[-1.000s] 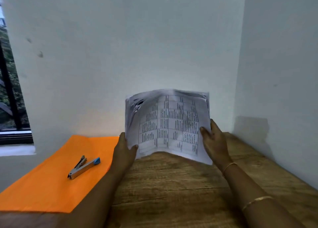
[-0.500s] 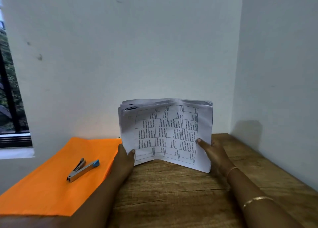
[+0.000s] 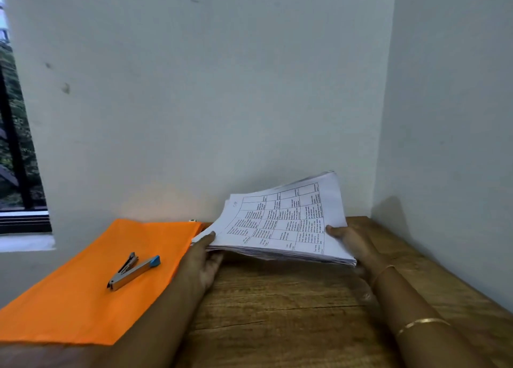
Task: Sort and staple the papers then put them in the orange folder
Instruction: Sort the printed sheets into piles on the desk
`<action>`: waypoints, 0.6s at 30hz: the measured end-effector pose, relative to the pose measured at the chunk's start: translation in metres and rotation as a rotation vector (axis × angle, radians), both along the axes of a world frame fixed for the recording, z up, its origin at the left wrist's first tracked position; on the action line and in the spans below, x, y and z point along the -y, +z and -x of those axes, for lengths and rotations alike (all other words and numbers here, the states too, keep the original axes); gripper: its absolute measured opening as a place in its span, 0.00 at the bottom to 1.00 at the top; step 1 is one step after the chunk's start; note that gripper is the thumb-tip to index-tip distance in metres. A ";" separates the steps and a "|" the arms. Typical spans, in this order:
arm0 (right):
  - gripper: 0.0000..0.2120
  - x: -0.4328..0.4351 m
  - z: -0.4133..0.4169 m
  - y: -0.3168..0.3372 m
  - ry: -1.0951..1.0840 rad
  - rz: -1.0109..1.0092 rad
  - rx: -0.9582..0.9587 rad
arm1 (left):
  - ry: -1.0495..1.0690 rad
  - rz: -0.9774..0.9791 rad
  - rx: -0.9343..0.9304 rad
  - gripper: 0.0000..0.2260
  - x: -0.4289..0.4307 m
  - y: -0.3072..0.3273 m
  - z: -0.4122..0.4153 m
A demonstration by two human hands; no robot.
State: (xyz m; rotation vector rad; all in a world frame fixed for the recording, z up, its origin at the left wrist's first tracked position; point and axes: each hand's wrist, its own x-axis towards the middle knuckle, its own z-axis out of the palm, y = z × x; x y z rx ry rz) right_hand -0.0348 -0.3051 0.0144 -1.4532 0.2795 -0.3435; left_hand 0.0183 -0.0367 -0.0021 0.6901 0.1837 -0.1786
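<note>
Both of my hands are on a thick stack of white printed papers (image 3: 280, 226), which I hold at a tilt over the brown wooden bench (image 3: 277, 312), its far right corner raised toward the white wall (image 3: 222, 104) and its near edge low. My left hand (image 3: 204, 256) grips the stack's left edge, thumb on the top sheet and fingers curled beneath. My right hand (image 3: 351, 240) grips the right edge with the thumb on top; its fingers go under the pile and are hidden. The top sheet carries a printed grid of small text too fine to read. I cannot tell whether the stack's underside touches the bench.

To my left a flat orange paper folder (image 3: 111, 279) lies closed on the bench, and the stack's left corner reaches just over its far right corner. A silver metal stapler with a blue tip (image 3: 133, 270) rests on the folder, apart from my left hand. Two thin gold bangles (image 3: 422, 324) circle my right forearm. At far left is a dark-framed window (image 3: 16, 145).
</note>
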 end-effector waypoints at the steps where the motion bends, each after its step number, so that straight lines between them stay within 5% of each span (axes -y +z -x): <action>1: 0.11 -0.004 -0.001 -0.001 -0.014 -0.010 -0.009 | -0.036 0.021 -0.007 0.12 0.008 0.000 0.003; 7: 0.10 -0.038 -0.011 -0.010 -0.177 0.069 -0.061 | -0.334 -0.342 0.105 0.20 0.048 -0.001 0.025; 13: 0.13 -0.076 -0.006 -0.017 -0.123 0.063 0.052 | -0.145 -0.443 0.125 0.21 0.047 -0.013 0.009; 18: 0.14 -0.072 -0.008 -0.009 -0.108 -0.193 0.058 | -0.077 -0.691 0.086 0.26 0.024 -0.002 0.001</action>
